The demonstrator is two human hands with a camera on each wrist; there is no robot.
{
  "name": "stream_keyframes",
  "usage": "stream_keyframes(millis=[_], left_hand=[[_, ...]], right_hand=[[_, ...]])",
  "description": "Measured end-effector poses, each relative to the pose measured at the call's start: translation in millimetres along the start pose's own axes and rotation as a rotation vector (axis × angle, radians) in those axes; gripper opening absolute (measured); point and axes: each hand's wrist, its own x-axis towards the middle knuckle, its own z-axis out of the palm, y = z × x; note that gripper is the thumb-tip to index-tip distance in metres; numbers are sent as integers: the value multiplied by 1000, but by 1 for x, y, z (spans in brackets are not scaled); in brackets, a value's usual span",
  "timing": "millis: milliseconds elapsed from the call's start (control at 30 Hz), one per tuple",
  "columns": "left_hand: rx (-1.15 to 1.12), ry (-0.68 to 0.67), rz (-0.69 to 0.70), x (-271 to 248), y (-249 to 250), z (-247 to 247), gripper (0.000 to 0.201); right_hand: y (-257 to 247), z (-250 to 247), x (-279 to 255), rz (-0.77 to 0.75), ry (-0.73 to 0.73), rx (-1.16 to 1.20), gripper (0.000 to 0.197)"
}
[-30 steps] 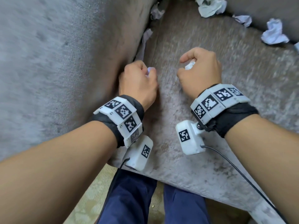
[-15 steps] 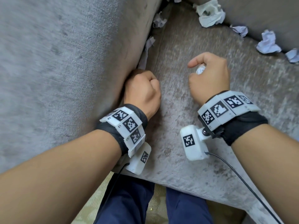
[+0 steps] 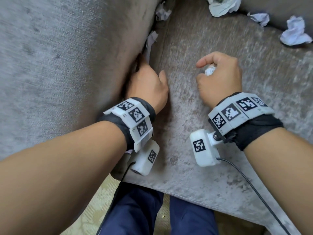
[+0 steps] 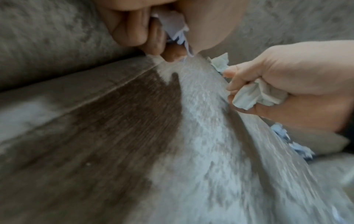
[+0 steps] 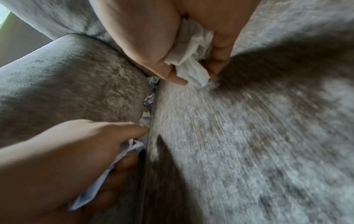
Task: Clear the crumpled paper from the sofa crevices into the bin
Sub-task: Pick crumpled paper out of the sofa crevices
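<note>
My left hand (image 3: 144,77) is pushed against the crevice between the grey sofa arm and seat cushion, and it grips a crumpled white paper (image 4: 173,25), also seen as paper (image 5: 107,171) in the right wrist view. Its forefinger touches a paper strip (image 3: 150,41) wedged in the crevice. My right hand (image 3: 218,77) hovers over the seat, its fingers curled round a crumpled tissue wad (image 3: 209,70), the same tissue wad (image 4: 256,95) (image 5: 193,60) in both wrist views. The bin is not in view.
More crumpled paper sits further up the arm crevice (image 3: 162,12) (image 5: 153,82). Several wads lie along the backrest crevice, one large wad (image 3: 221,5) and one bluish wad (image 3: 294,31). The seat cushion's front edge (image 3: 186,189) is close to my legs.
My left hand has moved from a closed fist beside the arm into the crevice, forefinger now stretched toward the wedged strip. The right hand stayed over the seat with its tissue.
</note>
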Motion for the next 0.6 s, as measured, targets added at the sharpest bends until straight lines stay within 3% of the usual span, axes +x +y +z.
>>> stream_keyframes(millis=[100, 233, 367, 600], left_hand=[[26, -51, -98, 11, 6, 1, 47], [57, -35, -81, 14, 5, 2, 50], [10, -42, -60, 11, 2, 1, 36], [-140, -65, -83, -9, 11, -8, 58]], right_hand=[[-3, -8, 5, -14, -20, -11, 27], [-2, -12, 13, -28, -48, -35, 28], [-3, -7, 20, -29, -53, -37, 25], [-26, 9, 27, -131, -36, -65, 22]])
